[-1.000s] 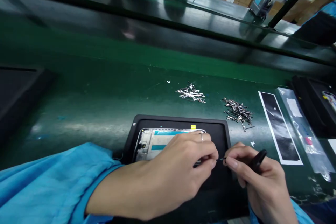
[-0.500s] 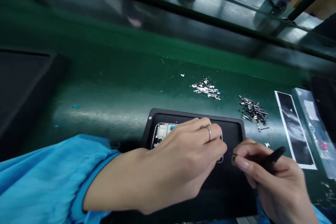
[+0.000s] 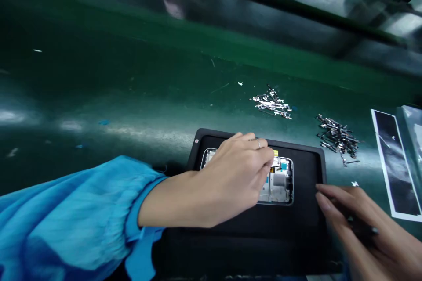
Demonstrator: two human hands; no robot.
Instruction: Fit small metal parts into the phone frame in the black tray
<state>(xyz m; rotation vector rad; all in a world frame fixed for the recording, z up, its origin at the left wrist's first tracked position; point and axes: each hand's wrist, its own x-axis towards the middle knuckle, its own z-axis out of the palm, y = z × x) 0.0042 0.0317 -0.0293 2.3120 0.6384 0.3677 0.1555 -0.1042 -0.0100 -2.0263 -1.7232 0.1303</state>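
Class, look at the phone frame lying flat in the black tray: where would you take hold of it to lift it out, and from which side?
Grip the phone frame by its two long edges near the uncovered right end, coming from above. It lies flat in the black tray, so only its rim offers purchase. The left hand covers its left part, and the right hand, with a dark tool, rests at the tray's right.

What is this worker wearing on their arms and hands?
The left hand is bare, with no glove, and has a thin silver ring on one finger. Its arm is covered by a loose bright blue sleeve with a gathered cuff at the wrist. The right hand is bare too; its sleeve is out of view.
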